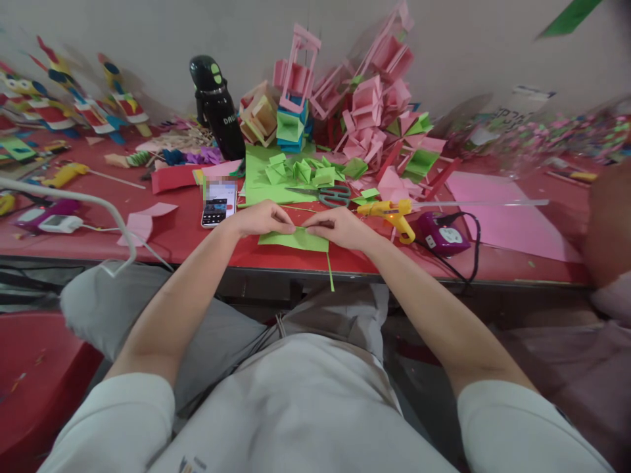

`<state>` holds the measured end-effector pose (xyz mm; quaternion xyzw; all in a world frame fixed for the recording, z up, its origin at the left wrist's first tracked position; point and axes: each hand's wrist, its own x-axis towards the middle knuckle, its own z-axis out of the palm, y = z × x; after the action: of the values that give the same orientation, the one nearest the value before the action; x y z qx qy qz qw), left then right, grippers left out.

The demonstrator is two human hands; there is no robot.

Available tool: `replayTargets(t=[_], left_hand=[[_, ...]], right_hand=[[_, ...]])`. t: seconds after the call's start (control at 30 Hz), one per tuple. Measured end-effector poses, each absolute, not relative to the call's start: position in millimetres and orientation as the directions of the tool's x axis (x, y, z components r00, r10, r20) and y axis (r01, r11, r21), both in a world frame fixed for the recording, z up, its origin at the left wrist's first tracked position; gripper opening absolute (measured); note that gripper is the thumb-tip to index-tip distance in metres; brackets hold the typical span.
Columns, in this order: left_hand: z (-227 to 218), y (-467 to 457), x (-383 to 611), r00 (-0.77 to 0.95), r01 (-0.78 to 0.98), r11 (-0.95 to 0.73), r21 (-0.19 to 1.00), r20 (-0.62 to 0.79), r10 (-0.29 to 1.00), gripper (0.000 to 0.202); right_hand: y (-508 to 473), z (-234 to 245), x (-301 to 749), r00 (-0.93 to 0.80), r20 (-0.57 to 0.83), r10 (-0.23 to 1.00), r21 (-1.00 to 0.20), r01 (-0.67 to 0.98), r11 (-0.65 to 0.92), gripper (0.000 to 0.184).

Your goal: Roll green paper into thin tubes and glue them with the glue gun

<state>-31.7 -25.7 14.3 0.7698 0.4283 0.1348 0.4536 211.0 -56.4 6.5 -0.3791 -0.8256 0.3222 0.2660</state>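
Note:
A sheet of green paper point(294, 242) lies near the front edge of the red table, pinched along its far edge by both hands. My left hand point(263, 219) is closed on its upper left part, thumb and fingers together. From the other side my right hand point(340, 226) grips the same edge, its fingertips almost meeting the left ones. A narrow green strip point(330, 272) hangs over the table edge below the paper. Just beyond the hands lie scissors point(335, 196) and several small folded green paper pieces point(302, 171). A yellow glue gun point(389, 213) rests right of my right hand.
A phone point(219, 202) and a black bottle point(217, 108) stand to the left. Pink paper models point(367, 102) pile up at the back. A purple power box point(442, 233) with a cable sits right, before a pink sheet point(513, 213). Another person's arm point(608, 223) shows far right.

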Motion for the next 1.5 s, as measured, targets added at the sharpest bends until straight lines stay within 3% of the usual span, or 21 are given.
replayTargets(t=[0.4,0.7,1.07,1.5], left_hand=[[12.9,-32.9,-21.6,0.590,0.500,-0.268,0.824,-0.098,0.801,0.037],[16.9,-39.4,-18.7,0.558,0.534,-0.237,0.811,-0.128,0.820,0.033],[13.9,-31.6,-27.2,0.547,0.514,-0.286,0.809,-0.051,0.836,0.037],[8.3,-28.2,-40.3,0.428,0.437,-0.137,0.889,-0.072,0.901,0.033]], right_hand=[[-50.3,-1.9,211.2,-0.487,0.152,0.860,-0.906,0.279,0.318,0.026],[-51.1,-8.1,211.2,-0.435,0.134,0.890,-0.877,0.366,0.311,0.034],[-50.2,-12.2,209.4,-0.397,0.119,0.910,-0.913,0.316,0.257,0.035],[-49.6,-12.7,208.8,-0.381,0.104,0.919,-0.918,0.319,0.237,0.035]])
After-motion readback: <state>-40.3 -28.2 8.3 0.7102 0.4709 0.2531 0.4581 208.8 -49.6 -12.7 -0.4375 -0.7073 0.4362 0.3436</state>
